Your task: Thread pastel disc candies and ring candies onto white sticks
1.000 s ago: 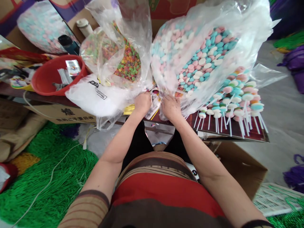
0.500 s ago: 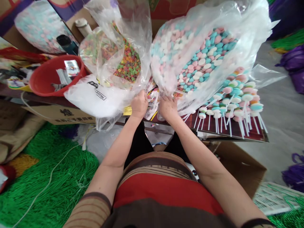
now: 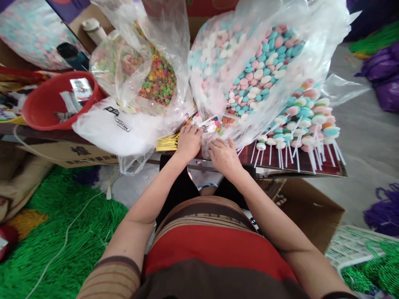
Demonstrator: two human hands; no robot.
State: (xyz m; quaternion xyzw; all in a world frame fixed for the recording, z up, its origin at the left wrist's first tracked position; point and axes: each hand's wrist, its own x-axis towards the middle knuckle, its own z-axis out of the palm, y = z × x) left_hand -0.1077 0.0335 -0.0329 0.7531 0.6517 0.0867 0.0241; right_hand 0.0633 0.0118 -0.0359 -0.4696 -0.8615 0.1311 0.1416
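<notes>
My left hand (image 3: 189,143) lies palm down at the table's front edge, its fingers slightly apart over small printed cards (image 3: 212,123). Beside it is a bundle of yellow ties (image 3: 167,143). My right hand (image 3: 226,155) is closed at the fingertips on the edge of a thin clear plastic bag (image 3: 205,150), which lies between my hands. Behind the right hand, a big open bag holds pink, white and blue candies (image 3: 256,79). Farther left, another clear bag contains small colourful ring candies (image 3: 158,81). My palms and thumbs are mostly hidden.
Candy skewers on white sticks (image 3: 302,120) are piled at the table's right end. On the left are white plastic bags (image 3: 115,133) and a red basin (image 3: 37,106) holding sticks and a packet. A cardboard box (image 3: 311,211) and green netting (image 3: 62,224) lie below.
My left hand has loosened from a closed grip and spread over the cards. My right hand has drawn back slightly, its fingers more bent. The view has shifted, moving the table contents leftward.
</notes>
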